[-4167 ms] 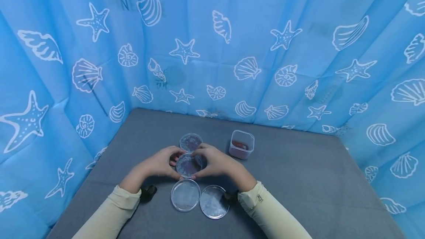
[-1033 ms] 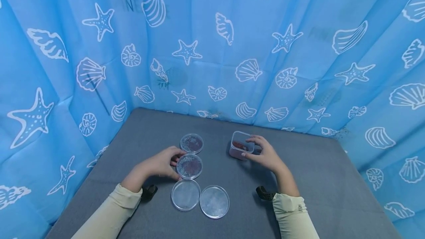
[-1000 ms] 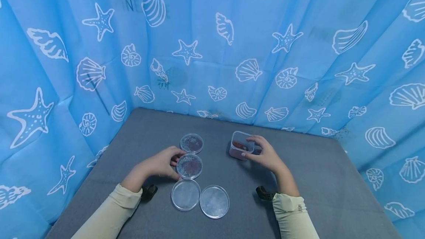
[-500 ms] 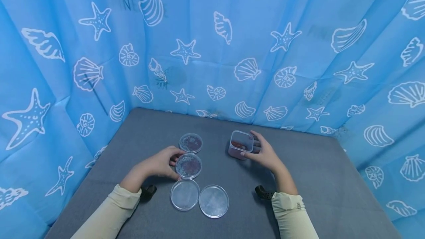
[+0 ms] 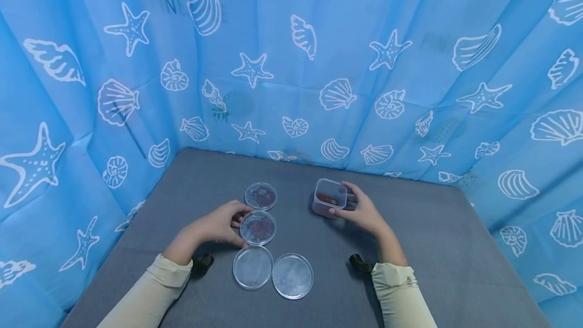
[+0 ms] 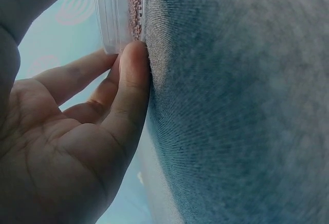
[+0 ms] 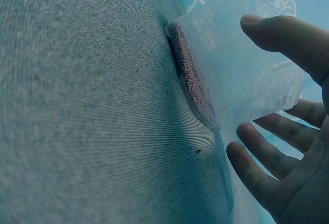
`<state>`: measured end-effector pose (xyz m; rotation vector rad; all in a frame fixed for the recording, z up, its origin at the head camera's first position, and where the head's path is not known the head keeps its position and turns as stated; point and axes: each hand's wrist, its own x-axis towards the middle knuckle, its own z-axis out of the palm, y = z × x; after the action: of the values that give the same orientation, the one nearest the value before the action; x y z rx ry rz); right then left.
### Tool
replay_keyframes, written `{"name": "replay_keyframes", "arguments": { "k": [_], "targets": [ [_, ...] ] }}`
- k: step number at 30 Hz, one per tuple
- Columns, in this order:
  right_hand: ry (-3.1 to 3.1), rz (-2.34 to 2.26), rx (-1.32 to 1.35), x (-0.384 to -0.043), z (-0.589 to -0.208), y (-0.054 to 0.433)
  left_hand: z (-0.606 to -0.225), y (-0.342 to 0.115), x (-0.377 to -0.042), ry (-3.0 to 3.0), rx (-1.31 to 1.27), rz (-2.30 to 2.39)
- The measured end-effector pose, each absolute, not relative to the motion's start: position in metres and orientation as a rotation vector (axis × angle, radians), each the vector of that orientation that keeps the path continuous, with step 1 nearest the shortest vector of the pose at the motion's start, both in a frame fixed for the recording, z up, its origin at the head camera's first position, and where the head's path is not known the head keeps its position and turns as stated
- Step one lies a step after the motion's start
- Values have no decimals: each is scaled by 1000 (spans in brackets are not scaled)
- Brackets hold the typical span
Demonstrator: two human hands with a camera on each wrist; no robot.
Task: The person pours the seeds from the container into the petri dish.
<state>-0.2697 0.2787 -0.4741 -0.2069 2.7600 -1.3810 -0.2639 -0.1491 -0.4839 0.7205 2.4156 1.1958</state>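
Rounded-square clear plastic container with reddish granules inside stands upright, right of the dishes.

Head view: my right hand has left the round clear plastic dish with reddish contents and is now placed around the container, thumb and fingers spread apart. Judgement: work has passed from dish to container. My left hand remains pinched on the dish's left edge. A matching filled dish sits directly behind; two shallow round transparent dishes lie in front, side by side. Surface: grey fabric-covered table. Room: blue curtain with white shells and starfish on the visible sides.

Left wrist view: thumb and fingers grip the dish at table level; granules show through its wall.

Right wrist view: granules line the container's base. Firmness of finger contact: I cannot tell.
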Motion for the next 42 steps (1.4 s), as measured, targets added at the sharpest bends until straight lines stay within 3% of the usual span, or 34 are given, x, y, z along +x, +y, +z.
{"name": "replay_keyframes", "arguments": {
  "k": [42],
  "targets": [
    [2803,-1356,-208,-270,-478,276,-481,-149,-263,2421,664,1192]
  ]
}}
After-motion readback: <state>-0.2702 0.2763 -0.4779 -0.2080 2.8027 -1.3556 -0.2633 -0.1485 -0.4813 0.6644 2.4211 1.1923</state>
